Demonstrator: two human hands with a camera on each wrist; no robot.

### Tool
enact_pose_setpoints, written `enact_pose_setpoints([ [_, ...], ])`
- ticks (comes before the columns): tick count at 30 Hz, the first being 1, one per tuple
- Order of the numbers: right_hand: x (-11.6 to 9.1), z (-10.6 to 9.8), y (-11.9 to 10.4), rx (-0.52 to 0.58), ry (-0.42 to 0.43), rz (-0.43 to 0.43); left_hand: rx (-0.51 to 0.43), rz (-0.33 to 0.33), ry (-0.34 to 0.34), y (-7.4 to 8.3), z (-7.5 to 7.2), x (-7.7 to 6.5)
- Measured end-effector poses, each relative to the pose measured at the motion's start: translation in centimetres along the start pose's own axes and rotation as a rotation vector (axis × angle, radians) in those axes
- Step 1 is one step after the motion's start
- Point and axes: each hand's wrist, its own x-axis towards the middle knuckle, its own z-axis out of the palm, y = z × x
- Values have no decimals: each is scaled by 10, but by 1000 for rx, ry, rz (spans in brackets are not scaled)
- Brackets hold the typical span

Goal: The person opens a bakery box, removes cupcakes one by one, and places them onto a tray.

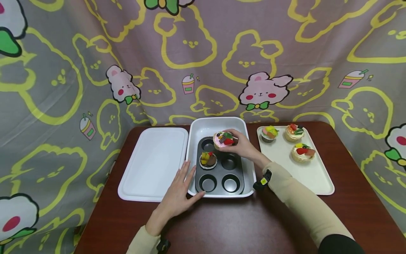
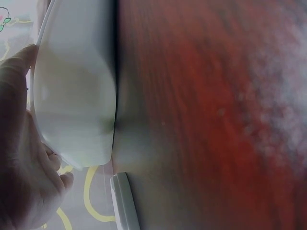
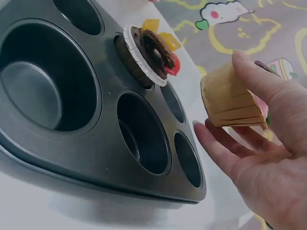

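Observation:
My right hand (image 1: 241,144) grips a pink-topped toy cupcake (image 1: 219,140) with fruit on it, above the far part of a dark muffin tin (image 1: 220,170). In the right wrist view, the thumb and fingers hold the cupcake's tan pleated side (image 3: 230,96), clear of the tin. A chocolate cupcake (image 1: 208,163) sits in the middle-left cup; the other cups that show hold nothing. The tin lies in a white basin (image 1: 250,176). My left hand (image 1: 179,192) touches the basin's near left corner with its fingers extended.
Left of the basin lies a flat white lid or tray (image 1: 152,162). To the right, a cream tray (image 1: 285,176) carries 3 fruit-topped cupcakes, one of them the back-left cupcake (image 1: 269,134). A patterned curtain (image 1: 203,63) hangs behind the brown table (image 1: 241,222).

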Motion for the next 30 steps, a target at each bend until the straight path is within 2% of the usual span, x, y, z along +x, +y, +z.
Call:
enact_pose_setpoints([
  [20, -32, -34, 12, 88, 90, 39, 14, 14, 10, -3, 2, 0],
  [25, -44, -49, 14, 78, 133, 16, 4, 10, 5, -1, 2, 0],
  [30, -61, -67, 18, 59, 179, 41, -6, 10, 2, -1, 1, 0],
])
